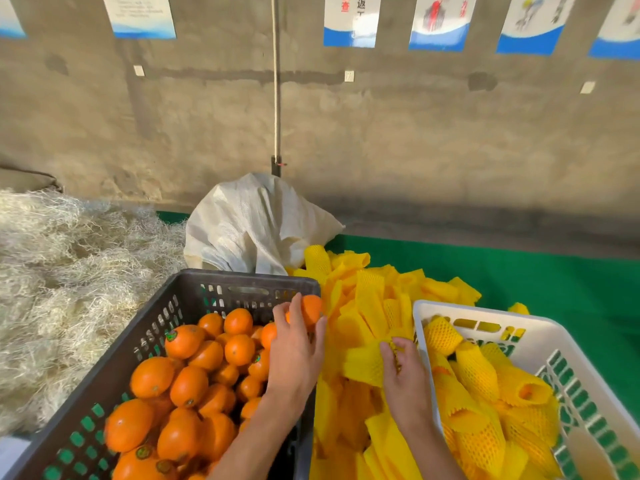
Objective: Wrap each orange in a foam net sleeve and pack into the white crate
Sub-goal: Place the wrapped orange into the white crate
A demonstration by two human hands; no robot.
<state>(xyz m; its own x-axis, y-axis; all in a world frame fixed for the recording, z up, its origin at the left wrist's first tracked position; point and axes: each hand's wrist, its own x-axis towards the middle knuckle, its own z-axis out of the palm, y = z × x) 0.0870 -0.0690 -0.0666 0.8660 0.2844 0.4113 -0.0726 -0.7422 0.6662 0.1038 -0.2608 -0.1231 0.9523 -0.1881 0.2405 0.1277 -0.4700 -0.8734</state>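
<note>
Far to your left lay a heap of pale straw-like shavings (69, 271), and beside it stood the dark crate (152, 327), heaped with bare oranges. Your left hand (294, 355) was over its far right corner, fingers curled round one orange (310, 308), which was lifted clear of the pile and sat level with the rim. Behind the crate slumped a white woven sack (252, 223).

Between the two crates spread the loose pile of yellow foam net sleeves (367, 299) on the green cloth (554, 282). Your right hand (403, 375) was down in that pile, fingers bent and pinching one sleeve (363, 363) by its edge; I could not tell whether its mouth was open.

On your right sat the white crate (571, 372), already holding a good many wrapped oranges (485, 393).

The risks, as I judged them: the orange was held mostly at the fingertips near the rim, so a knock there could drop it back or onto the sleeves. A flattened sleeve might refuse the fruit, and forcing it could tear the net. You might also have lifted two sleeves stuck together.
</note>
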